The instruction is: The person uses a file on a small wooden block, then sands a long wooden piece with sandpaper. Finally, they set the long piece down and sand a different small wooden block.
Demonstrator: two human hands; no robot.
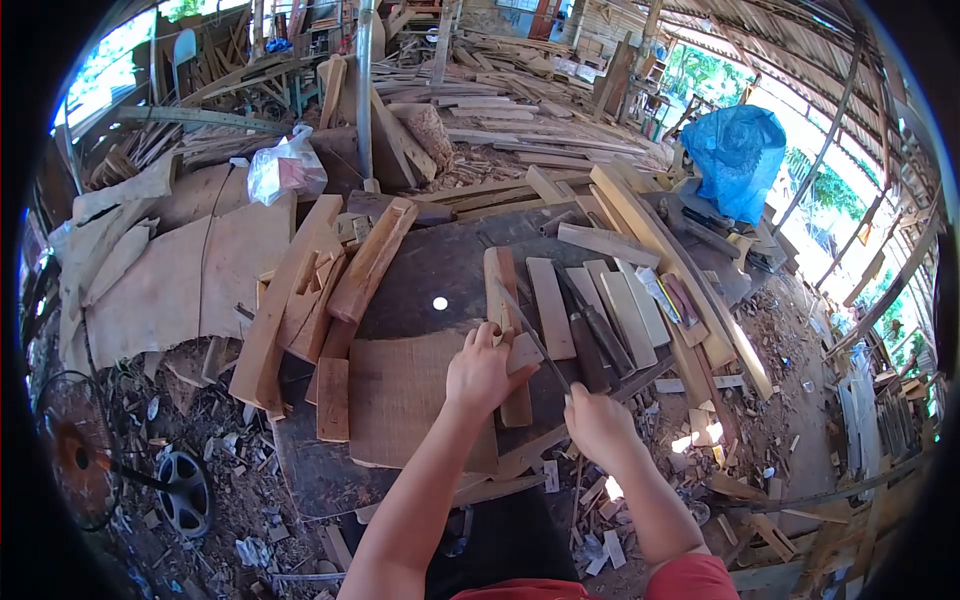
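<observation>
My left hand (478, 370) is closed on a small pale wooden block (523, 352), pressing it over a longer wooden piece (515, 408) on the workbench. In my closed right hand (600, 425) is the near end of a long, thin file (546, 358). It slants up and left across the block, close to my left fingers. Its handle is hidden in my fist. Just right of the block lie a flat wooden strip (551, 308) and dark-handled chisels (603, 333).
A wide board (395, 400) lies on the dark workbench (420, 260). Thick timber pieces (372, 260) lean in a stack on the left. Long beams (665, 260) run along the right side. A fan (80, 455) stands at lower left, and wood scraps litter the ground.
</observation>
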